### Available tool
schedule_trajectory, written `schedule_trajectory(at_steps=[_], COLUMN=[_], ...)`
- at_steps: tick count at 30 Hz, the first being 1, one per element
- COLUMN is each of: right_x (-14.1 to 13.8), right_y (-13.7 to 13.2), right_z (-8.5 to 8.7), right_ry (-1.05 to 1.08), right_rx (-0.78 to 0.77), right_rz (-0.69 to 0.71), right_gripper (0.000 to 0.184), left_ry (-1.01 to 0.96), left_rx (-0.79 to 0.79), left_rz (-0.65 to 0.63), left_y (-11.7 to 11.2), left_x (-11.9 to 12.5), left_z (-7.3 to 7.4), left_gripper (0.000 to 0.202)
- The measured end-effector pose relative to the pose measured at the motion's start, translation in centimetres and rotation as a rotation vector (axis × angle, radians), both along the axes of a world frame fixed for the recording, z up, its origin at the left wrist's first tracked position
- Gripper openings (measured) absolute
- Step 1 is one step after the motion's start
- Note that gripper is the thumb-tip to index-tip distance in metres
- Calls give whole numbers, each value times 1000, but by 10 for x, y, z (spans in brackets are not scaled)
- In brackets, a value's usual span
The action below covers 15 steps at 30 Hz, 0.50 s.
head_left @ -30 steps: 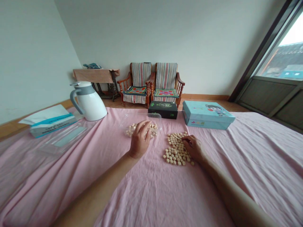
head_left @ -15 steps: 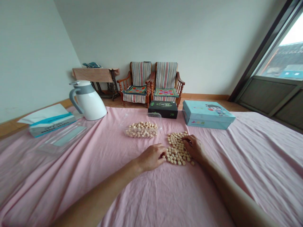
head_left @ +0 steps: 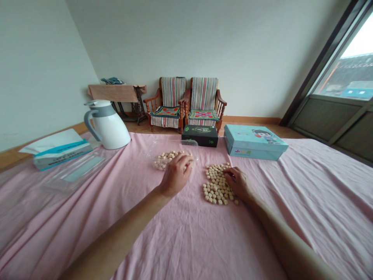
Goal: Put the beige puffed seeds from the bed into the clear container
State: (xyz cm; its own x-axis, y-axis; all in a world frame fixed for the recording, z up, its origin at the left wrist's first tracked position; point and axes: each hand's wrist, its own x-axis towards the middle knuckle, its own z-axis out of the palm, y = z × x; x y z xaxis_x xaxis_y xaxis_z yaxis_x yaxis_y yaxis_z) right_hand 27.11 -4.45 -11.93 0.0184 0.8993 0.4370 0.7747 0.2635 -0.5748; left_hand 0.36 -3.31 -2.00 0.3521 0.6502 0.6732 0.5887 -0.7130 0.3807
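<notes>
A loose pile of small, round, cream-coloured pieces [head_left: 216, 188], perhaps biscuits or nuts, lies on the pink cloth [head_left: 186, 237]. At the pile's right edge rests my right hand [head_left: 238, 182], fingers curled down and touching pieces; what they pinch is hidden. To the left stands a clear plastic container [head_left: 150, 153] holding more of the same pieces. Over its front right part is my left hand [head_left: 177, 173], fingers bent and closed. Whatever it holds, if anything, cannot be made out.
Behind the container stand a black box [head_left: 201, 136] and a light blue box [head_left: 255, 144]. Leftward are a white jug [head_left: 112, 126], a tissue pack [head_left: 62, 149] and a clear plastic lid [head_left: 78, 171]. Two wooden armchairs [head_left: 202, 93] stand against the wall.
My left hand has moved from the pile's left edge up and left to above the container. My right hand has stayed at the pile's right side.
</notes>
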Motion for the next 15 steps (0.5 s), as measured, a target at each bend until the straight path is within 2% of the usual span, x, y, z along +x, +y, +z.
schedule_trajectory(at_steps=[3, 7, 11, 15], right_x=[0, 0, -1, -2], right_y=[0, -1, -1, -1], right_z=[0, 0, 2, 1], right_ry=[6, 2, -2, 5], right_rx=[2, 2, 3, 12], right_rz=[-4, -5, -6, -17], right_gripper=[23, 23, 23, 23], left_ry=[137, 230, 233, 227], left_rx=[-141, -265, -287, -265], left_rz=[-208, -317, -330, -316], left_y=[-12, -18, -19, -22], left_x=[14, 26, 27, 28], left_z=[-23, -47, -55, -53], left_gripper=[19, 28, 29, 20])
